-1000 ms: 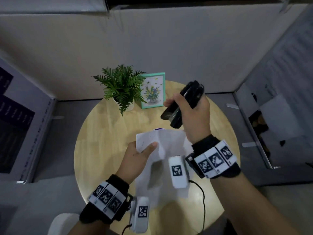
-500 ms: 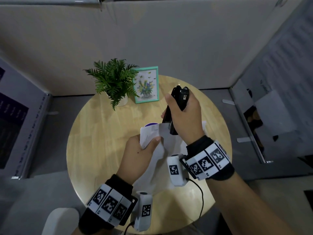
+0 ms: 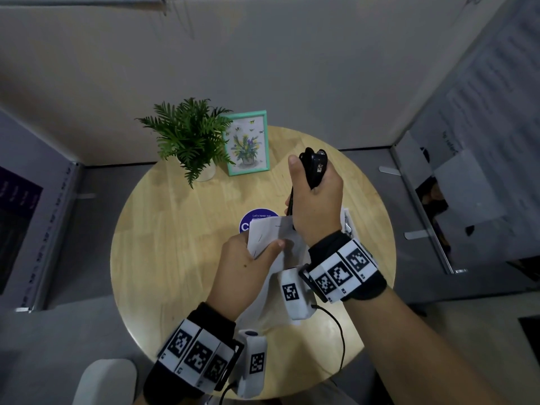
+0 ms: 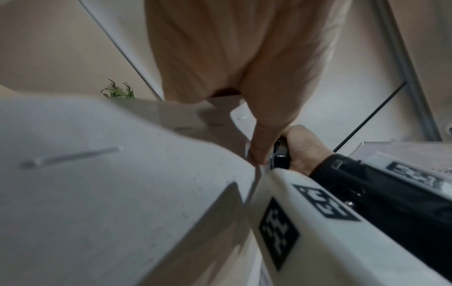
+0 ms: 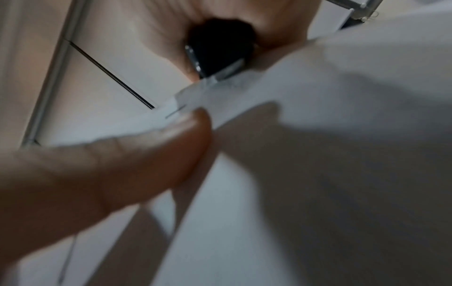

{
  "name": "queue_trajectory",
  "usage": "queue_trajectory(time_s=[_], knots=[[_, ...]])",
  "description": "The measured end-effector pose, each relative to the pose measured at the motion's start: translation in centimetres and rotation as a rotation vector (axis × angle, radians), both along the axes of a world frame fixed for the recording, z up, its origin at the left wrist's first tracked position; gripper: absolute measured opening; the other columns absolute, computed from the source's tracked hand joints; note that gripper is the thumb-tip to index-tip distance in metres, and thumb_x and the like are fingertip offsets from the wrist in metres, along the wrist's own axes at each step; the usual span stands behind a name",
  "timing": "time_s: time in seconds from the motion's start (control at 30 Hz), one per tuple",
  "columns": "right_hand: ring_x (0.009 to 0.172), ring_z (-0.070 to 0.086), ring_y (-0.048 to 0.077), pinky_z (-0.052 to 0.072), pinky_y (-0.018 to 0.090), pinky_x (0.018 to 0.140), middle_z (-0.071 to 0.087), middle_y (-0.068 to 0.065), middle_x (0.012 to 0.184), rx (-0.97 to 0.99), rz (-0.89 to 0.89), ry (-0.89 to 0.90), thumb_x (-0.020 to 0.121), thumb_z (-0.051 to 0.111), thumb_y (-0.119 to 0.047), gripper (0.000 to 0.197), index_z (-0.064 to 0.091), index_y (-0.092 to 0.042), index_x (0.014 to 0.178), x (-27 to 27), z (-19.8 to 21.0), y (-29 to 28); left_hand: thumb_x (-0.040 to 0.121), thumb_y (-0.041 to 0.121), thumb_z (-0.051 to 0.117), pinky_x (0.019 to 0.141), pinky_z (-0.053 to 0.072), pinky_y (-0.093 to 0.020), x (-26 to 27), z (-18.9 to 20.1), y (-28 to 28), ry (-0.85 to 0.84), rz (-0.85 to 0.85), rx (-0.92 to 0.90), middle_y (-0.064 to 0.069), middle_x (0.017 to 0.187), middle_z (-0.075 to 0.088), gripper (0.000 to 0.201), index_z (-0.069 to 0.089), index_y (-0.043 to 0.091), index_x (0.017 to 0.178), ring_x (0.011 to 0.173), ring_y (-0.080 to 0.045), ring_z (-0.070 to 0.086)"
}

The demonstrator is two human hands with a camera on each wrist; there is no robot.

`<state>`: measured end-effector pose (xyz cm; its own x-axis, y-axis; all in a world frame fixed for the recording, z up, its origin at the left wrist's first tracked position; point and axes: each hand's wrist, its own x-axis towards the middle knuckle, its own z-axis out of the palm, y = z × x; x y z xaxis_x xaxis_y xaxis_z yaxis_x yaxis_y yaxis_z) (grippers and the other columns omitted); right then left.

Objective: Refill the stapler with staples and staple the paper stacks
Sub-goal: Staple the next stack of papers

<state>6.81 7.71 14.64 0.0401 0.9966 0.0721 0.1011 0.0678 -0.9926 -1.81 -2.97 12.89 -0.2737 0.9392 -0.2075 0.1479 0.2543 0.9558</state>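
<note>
right hand [image 3: 317, 206] fingers clamped round black stapler [image 3: 314, 168], nose down on paper stack [image 3: 270, 232] held above table [image 3: 163, 244]. left hand [image 3: 245, 267] pinches the corner. risk: left thumb [image 5: 156, 147] lies near the stapler mouth; sheets could slip, misplacing the staple.

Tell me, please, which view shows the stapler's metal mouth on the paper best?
The right wrist view: the stapler fills its upper centre, its metal tip meeting the paper edge. The head view shows only its black rear, gripped in the right hand, the mouth hidden. The left wrist view shows just a sliver beside the left hand.
</note>
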Motion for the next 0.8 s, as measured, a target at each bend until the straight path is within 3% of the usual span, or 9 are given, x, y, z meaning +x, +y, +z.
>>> queue_trajectory(time_s=[0.07, 0.17, 0.23, 0.3, 0.43, 0.53, 0.6, 0.7, 0.8], knots=[[0.053, 0.052, 0.03, 0.053, 0.039, 0.051, 0.049, 0.0, 0.062, -0.028, 0.003, 0.014, 0.091, 0.062, -0.033, 0.025, 0.048, -0.027, 0.071, 0.1, -0.2, 0.1, 0.086, 0.019, 0.066, 0.059, 0.048, -0.014, 0.1, -0.2, -0.1, 0.014, -0.006, 0.014, 0.004, 0.075, 0.073, 0.007, 0.073, 0.018, 0.089, 0.066, -0.003, 0.066], [0.06, 0.06, 0.042, 0.057, 0.047, 0.06, 0.056, 0.007, 0.066, -0.079, 0.026, 0.045, 0.085, 0.063, -0.044, 0.021, 0.051, -0.034, 0.071, 0.2, -0.3, 0.1, 0.087, 0.02, 0.066, 0.066, 0.05, -0.011, 0.0, -0.4, -0.4, 0.09, -0.011, 0.048, 0.019, 0.083, 0.072, 0.014, 0.067, 0.031, 0.095, 0.078, 0.003, 0.067], [0.058, 0.061, 0.038, 0.057, 0.046, 0.06, 0.059, 0.018, 0.07, -0.112, 0.044, 0.129, 0.088, 0.062, -0.039, 0.02, 0.054, -0.022, 0.081, 0.5, -0.2, 0.0, 0.088, 0.019, 0.064, 0.067, 0.047, -0.008, -0.1, -0.4, -0.6, 0.16, -0.009, 0.063, 0.022, 0.082, 0.07, 0.017, 0.064, 0.033, 0.097, 0.081, 0.005, 0.064], [0.057, 0.061, 0.031, 0.057, 0.041, 0.058, 0.059, 0.021, 0.072, -0.129, 0.015, 0.23, 0.093, 0.059, -0.029, 0.021, 0.05, -0.01, 0.091, 1.1, 0.1, 0.1, 0.089, 0.016, 0.062, 0.066, 0.047, -0.011, -0.4, -0.7, -0.8, 0.245, 0.004, 0.081, 0.018, 0.082, 0.068, 0.018, 0.064, 0.026, 0.104, 0.08, 0.001, 0.063], [0.054, 0.06, 0.022, 0.056, 0.037, 0.06, 0.061, 0.007, 0.062, -0.201, -0.073, 0.335, 0.093, 0.06, -0.021, 0.016, 0.051, -0.009, 0.094, 3.0, 0.6, 0.2, 0.089, 0.006, 0.055, 0.055, 0.041, -0.009, -1.0, -1.1, -1.5, 0.386, 0.059, 0.181, 0.015, 0.069, 0.064, 0.029, 0.063, 0.027, 0.108, 0.061, -0.004, 0.058], [0.054, 0.061, 0.02, 0.052, 0.033, 0.061, 0.064, 0.005, 0.06, -0.382, 0.031, 0.28, 0.089, 0.065, -0.018, 0.014, 0.053, -0.01, 0.09, 4.3, 0.5, -0.5, 0.078, -0.01, 0.059, 0.068, 0.055, -0.027, -1.3, -1.4, -2.1, 0.441, 0.08, 0.297, 0.009, 0.09, 0.072, 0.045, 0.066, 0.024, 0.107, 0.078, -0.011, 0.067], [0.058, 0.065, 0.021, 0.05, 0.032, 0.059, 0.069, 0.008, 0.068, -0.483, 0.158, 0.226, 0.087, 0.067, -0.021, 0.015, 0.057, -0.01, 0.091, 4.6, 0.5, -1.3, 0.071, -0.018, 0.062, 0.083, 0.056, -0.029, -1.4, -2.0, -2.4, 0.559, 0.102, 0.379, -0.001, 0.106, 0.072, 0.053, 0.068, 0.021, 0.107, 0.096, -0.013, 0.067], [0.063, 0.068, 0.021, 0.05, 0.029, 0.052, 0.07, 0.012, 0.078, -0.551, 0.26, 0.215, 0.084, 0.069, -0.017, 0.016, 0.058, -0.009, 0.092, 4.6, 0.6, -2.3, 0.081, -0.001, 0.056, 0.09, 0.049, -0.012, -1.2, -2.0, -2.6, 0.653, 0.124, 0.464, -0.009, 0.111, 0.07, 0.03, 0.073, 0.013, 0.102, 0.102, -0.012, 0.063], [0.065, 0.067, 0.024, 0.05, 0.032, 0.053, 0.066, 0.014, 0.078, -0.55, 0.267, 0.179, 0.079, 0.073, -0.011, 0.018, 0.056, -0.012, 0.084, 4.3, 0.6, -2.7, 0.088, 0.013, 0.048, 0.084, 0.05, -0.01, -0.9, -1.4, -2.6, 0.685, 0.113, 0.497, -0.013, 0.111, 0.07, 0.029, 0.075, 0.009, 0.098, 0.102, -0.013, 0.062]])
